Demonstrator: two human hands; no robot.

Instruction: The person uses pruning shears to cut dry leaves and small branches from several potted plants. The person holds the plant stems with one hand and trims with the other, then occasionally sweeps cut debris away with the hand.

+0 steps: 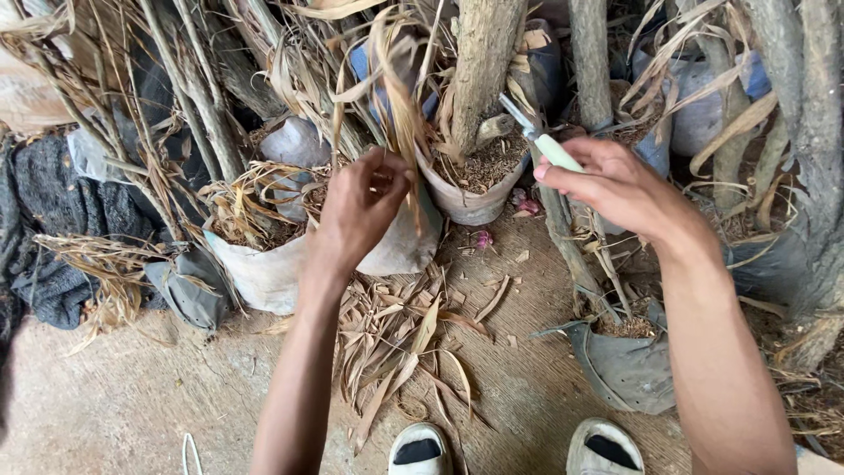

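My left hand [356, 207] pinches a bunch of dry, tan leaves [396, 84] that hang from a plant standing in a white grow bag [264, 268]. My right hand [615, 185] grips a small cutting tool with a pale green handle [556, 151]; its metal blade points up and left toward a thick brown stem [482, 62]. That stem rises from a soil-filled bag [470, 198] between my two hands. The blade tip lies close to the stem.
Several more bagged plants with bare stems crowd the back and right. Cut dry leaves [404, 347] litter the concrete floor in front of me. Dark cloth [53, 220] lies at the left. My two white-toed shoes [510, 449] show at the bottom edge.
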